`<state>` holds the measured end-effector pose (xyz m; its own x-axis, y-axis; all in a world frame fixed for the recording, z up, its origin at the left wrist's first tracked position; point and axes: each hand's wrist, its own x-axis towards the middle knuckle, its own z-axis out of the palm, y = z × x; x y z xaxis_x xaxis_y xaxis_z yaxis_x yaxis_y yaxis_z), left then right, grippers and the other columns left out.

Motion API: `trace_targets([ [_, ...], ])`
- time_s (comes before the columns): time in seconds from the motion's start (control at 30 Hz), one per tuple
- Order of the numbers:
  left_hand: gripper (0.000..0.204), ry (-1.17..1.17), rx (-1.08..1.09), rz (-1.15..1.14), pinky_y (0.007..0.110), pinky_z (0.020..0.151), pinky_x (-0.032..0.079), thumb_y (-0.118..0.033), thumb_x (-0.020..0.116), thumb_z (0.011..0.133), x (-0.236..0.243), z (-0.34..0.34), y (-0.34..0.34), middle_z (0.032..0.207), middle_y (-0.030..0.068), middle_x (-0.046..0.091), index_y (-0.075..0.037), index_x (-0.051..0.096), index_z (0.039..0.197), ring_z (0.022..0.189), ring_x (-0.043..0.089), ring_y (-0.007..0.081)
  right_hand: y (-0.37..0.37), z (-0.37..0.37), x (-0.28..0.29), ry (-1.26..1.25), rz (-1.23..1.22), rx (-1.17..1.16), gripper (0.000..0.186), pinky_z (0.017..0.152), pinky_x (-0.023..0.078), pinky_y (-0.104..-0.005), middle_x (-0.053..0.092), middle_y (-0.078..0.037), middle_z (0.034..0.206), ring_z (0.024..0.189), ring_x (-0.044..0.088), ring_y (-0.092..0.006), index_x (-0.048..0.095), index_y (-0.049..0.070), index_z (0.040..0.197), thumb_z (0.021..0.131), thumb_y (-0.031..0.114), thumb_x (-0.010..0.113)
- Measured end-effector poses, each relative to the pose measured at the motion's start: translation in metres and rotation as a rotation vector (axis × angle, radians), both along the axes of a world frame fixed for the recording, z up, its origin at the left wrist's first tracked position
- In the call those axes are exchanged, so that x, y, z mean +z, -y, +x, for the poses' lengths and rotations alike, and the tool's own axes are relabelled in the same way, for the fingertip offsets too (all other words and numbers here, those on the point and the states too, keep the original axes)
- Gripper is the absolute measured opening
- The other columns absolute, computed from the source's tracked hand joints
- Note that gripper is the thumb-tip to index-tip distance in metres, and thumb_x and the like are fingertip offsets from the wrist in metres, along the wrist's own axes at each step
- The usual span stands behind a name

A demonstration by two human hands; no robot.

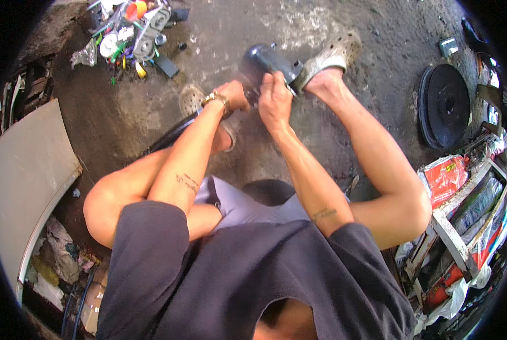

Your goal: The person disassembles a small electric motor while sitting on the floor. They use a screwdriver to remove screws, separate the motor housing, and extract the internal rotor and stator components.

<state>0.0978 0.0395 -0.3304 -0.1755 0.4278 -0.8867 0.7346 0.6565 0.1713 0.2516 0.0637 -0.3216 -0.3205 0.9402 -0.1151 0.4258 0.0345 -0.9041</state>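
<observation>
taking the hands as the centre of the dial, with twelve o'clock straight ahead of the person, the dark cylinder [260,61] lies just ahead at twelve, low between the two feet, its right end reaching toward the shoe at two. the right hand [275,106] grips it from the near side, fingers bent against the casing, probably so that the rounded body cannot roll. the right clog [334,52] stands hard by that end and may serve as a brace, though i cannot tell whether it bears on the metal. the left hand [230,95], with a gold-coloured watch [218,101] at the wrist, is just beside the right one at nine o'clock; its fingers are partly curled, but blur hides what lies at them, so i cannot tell whether they close on anything. a long dark bar [177,129] slants past the left forearm toward eight, and the left clog [191,100] sits near it at nine. the knees are spread wide, likely to give both arms room and to keep the cylinder within easy reach. a heap of small parts and scraps [145,37] lies at ten, apart from the hands, perhaps so nothing gets in their way. a black disc [449,105] lies well apart at three, a pale panel [32,164] stands at eight, and a white frame [456,245] holding bags is at four.
</observation>
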Motion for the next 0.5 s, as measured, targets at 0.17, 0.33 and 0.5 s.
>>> trace_targets([
  [0.17, 0.049, 0.021, 0.045, 0.028, 0.043, 0.094, 0.057, -0.028, 0.086, 0.069, 0.002, 0.000, 0.001, 0.114, 0.0211, 0.074, 0.000, 0.076, 0.108, 0.111, 0.072, 0.0331, 0.009, 0.037, 0.024, 0.109, -0.177, -0.040, 0.030, 0.068, 0.050, -0.0508, 0.068, -0.026, 0.082, 0.076, 0.067, -0.0459, 0.060, 0.001, 0.099, 0.104, 0.031, 0.059],
  [0.33, 0.049, 0.011, 0.023, 0.014, 0.042, 0.091, 0.058, -0.031, 0.086, 0.067, -0.006, 0.000, 0.004, 0.112, 0.0212, 0.075, -0.001, 0.077, 0.104, 0.108, 0.073, 0.0318, 0.048, 0.035, -0.007, 0.257, -0.562, -0.072, 0.046, 0.081, 0.054, -0.0434, 0.074, -0.021, 0.089, 0.086, 0.073, -0.0342, 0.071, 0.000, 0.102, 0.094, 0.046, 0.071],
  [0.5, 0.055, -0.006, 0.001, 0.086, 0.040, 0.094, 0.058, -0.036, 0.088, 0.065, -0.005, 0.001, 0.007, 0.116, 0.0193, 0.074, -0.006, 0.078, 0.110, 0.110, 0.073, 0.0306, 0.058, 0.018, -0.040, 0.286, -0.464, -0.115, 0.046, 0.084, 0.054, -0.0451, 0.075, -0.020, 0.092, 0.090, 0.073, -0.0359, 0.073, 0.001, 0.104, 0.094, 0.046, 0.069],
])
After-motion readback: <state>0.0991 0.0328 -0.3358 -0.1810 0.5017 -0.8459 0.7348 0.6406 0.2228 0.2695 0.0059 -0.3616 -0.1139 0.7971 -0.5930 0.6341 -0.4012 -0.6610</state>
